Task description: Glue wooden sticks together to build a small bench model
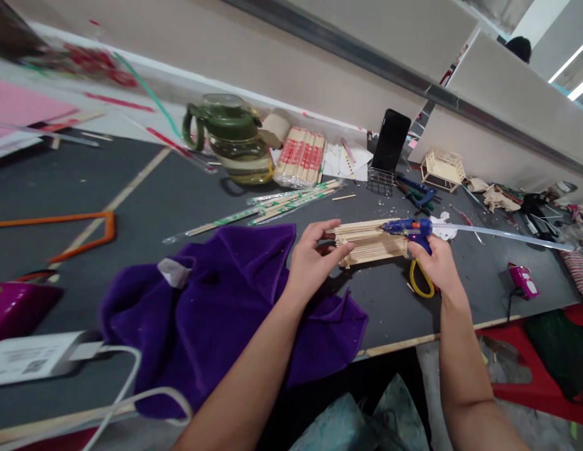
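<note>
A small structure of pale wooden sticks (pixel 376 248) is held at its left end by my left hand (pixel 314 257), thumb on the near side and fingers behind. My right hand (pixel 434 260) grips a blue glue gun (pixel 406 227), a long clear glue stick (pixel 502 235) trailing out of its back to the right. The gun's nozzle points left, over the upper part of the stick structure; whether it touches is too small to tell. Yellow-handled scissors (pixel 421 282) lie just below the gun. A purple cloth (pixel 216 307) is spread left of and beneath my left forearm.
Behind stand a green-lidded teapot (pixel 239 147), bundled sticks (pixel 300 156), a phone (pixel 391 141) on a wire stand and a small wooden model (pixel 442 169). Pliers (pixel 416 193) lie nearby. An orange frame (pixel 108 227) and white charger (pixel 37 357) are left; a magenta box (pixel 523 280) is right.
</note>
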`<action>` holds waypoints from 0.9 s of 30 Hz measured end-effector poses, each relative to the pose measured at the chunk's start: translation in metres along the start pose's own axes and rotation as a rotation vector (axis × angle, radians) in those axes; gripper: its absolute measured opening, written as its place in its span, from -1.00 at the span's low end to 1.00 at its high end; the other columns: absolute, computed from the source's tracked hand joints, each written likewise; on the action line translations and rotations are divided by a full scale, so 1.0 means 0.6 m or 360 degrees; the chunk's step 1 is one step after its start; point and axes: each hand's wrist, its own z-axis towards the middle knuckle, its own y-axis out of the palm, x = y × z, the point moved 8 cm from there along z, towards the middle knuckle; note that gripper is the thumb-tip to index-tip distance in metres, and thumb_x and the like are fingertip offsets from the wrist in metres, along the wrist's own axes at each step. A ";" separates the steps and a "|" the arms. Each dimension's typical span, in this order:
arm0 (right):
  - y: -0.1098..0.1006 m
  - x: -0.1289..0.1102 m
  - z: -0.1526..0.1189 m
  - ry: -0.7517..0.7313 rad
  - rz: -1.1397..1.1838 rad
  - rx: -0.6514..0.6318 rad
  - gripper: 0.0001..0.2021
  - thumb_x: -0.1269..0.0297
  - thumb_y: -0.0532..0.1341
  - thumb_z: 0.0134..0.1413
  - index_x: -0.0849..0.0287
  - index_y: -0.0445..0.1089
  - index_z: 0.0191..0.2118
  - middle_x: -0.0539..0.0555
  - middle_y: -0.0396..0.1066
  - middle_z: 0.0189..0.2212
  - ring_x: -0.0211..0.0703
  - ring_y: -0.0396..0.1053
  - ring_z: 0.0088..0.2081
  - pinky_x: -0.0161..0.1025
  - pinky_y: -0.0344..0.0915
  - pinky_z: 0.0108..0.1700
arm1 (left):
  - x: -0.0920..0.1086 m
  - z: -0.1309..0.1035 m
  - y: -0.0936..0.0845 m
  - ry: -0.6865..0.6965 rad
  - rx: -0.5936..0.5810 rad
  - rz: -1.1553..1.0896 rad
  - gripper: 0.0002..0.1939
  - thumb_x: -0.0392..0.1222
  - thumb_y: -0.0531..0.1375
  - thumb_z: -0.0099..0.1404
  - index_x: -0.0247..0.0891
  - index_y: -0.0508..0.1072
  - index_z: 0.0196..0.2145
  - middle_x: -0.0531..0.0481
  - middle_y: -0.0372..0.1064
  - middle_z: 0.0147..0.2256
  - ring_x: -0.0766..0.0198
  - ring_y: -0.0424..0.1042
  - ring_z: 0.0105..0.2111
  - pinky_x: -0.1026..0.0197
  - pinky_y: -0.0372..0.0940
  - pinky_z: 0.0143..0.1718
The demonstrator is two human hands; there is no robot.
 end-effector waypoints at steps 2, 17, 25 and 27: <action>0.006 -0.006 0.001 -0.0023 -0.0007 -0.0026 -0.63 -0.05 0.20 0.25 0.18 0.53 -0.21 0.12 0.57 -0.38 -0.04 0.46 -0.37 -0.19 0.34 -0.28 | 0.000 0.000 0.000 -0.0001 -0.0002 0.0002 -0.45 0.07 0.42 0.09 -0.19 0.55 0.00 -0.12 0.43 -0.04 0.14 0.47 -0.13 0.19 0.47 -0.27; 0.025 -0.032 0.000 -0.0077 -0.0022 -0.0096 -0.61 -0.09 0.18 0.27 0.16 0.51 -0.21 0.13 0.55 -0.36 -0.02 0.46 -0.32 -0.18 0.34 -0.22 | 0.004 0.000 0.001 -0.0017 -0.0011 -0.0019 -0.46 0.05 0.42 0.08 -0.19 0.54 -0.01 -0.11 0.42 -0.02 0.14 0.46 -0.12 0.19 0.47 -0.27; 0.036 -0.048 0.003 -0.0109 0.0004 -0.0196 -0.68 -0.01 0.19 0.29 0.12 0.51 -0.31 0.13 0.59 -0.36 0.01 0.50 -0.31 -0.16 0.35 -0.17 | 0.007 -0.002 0.002 -0.0007 -0.0026 -0.0017 -0.46 0.05 0.42 0.09 -0.19 0.54 0.00 -0.11 0.41 -0.04 0.13 0.46 -0.11 0.20 0.48 -0.29; 0.037 -0.050 0.004 -0.0108 0.0016 -0.0207 -0.67 -0.02 0.19 0.28 0.12 0.51 -0.33 0.12 0.59 -0.37 0.00 0.50 -0.32 -0.17 0.34 -0.19 | 0.006 -0.001 0.002 -0.0011 -0.0026 -0.0017 -0.46 0.05 0.42 0.09 -0.19 0.54 0.00 -0.11 0.40 -0.04 0.14 0.46 -0.10 0.21 0.48 -0.29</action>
